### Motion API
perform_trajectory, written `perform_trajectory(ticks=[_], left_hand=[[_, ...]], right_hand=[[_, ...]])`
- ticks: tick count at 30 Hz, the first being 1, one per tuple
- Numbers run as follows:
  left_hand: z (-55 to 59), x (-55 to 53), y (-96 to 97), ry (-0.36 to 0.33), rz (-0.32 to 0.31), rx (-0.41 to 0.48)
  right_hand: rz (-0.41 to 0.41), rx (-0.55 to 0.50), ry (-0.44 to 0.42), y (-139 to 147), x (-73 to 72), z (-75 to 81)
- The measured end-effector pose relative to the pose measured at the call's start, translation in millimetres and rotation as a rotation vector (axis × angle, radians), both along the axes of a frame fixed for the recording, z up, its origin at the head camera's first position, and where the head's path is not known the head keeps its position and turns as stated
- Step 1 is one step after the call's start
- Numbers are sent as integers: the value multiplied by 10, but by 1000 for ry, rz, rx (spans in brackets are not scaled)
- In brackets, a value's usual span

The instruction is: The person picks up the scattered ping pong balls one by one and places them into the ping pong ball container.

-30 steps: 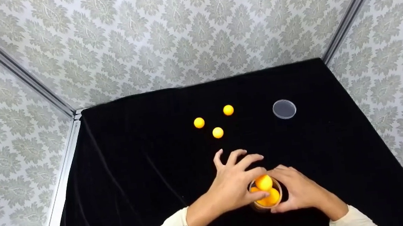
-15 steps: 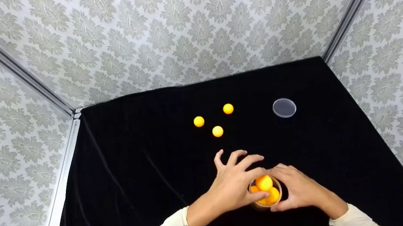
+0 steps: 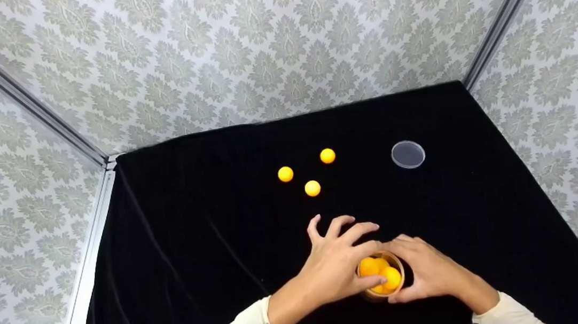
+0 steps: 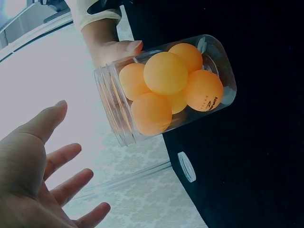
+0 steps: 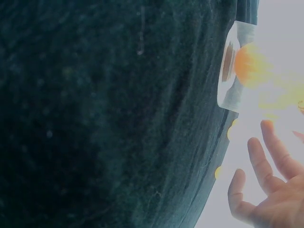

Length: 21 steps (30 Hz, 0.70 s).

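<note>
A clear screw-neck jar (image 4: pixel 111 104) holds several orange table tennis balls (image 4: pixel 166 73); one shows black print. My right hand (image 3: pixel 429 270) grips the jar from the right side, its thumb near the neck. In the right wrist view part of the jar is washed out by glare, and several right-hand fingers (image 5: pixel 280 156) show beside it. Over the mouth is my left hand (image 3: pixel 334 262), palm down with fingers spread and nothing between them. Its thumb and index finger overlap the rim from above; the left wrist view shows that hand (image 4: pixel 23 166) apart from the jar.
Three loose orange balls lie on the black cloth (image 3: pixel 206 192) beyond the hands: a left one (image 3: pixel 285 174), a right one (image 3: pixel 327 156) and a nearer one (image 3: pixel 313 188). Farther right lies a clear round lid (image 3: pixel 408 155). Patterned walls (image 3: pixel 277 50) surround the back and sides.
The ball between my left thumb and index finger at the jar's mouth has dropped in among the others. Both hands and the jar have stayed almost in place.
</note>
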<state>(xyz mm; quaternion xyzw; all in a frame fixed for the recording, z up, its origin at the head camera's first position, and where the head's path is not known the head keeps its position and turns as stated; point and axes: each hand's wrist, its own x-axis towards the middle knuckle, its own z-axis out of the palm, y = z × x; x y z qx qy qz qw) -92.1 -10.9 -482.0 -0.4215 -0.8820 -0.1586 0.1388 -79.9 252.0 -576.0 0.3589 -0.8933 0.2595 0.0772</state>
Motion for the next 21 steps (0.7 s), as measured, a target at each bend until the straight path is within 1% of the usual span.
perform_trajectory(ticks=[5,13,17,21], left_hand=[[-4,-14,-5,8,5,3],[-6,-75,-10,-4,22,14],[6,-152,-10,9,42,56],[15,-270,-14,20,71,88]], right_hand=[[13,-20,32,-1,0,-9],[20,-28,35,-21,-1,-3],[10,-18,52,-23,-2,-9],[2,-8,58,-17,0,-16]])
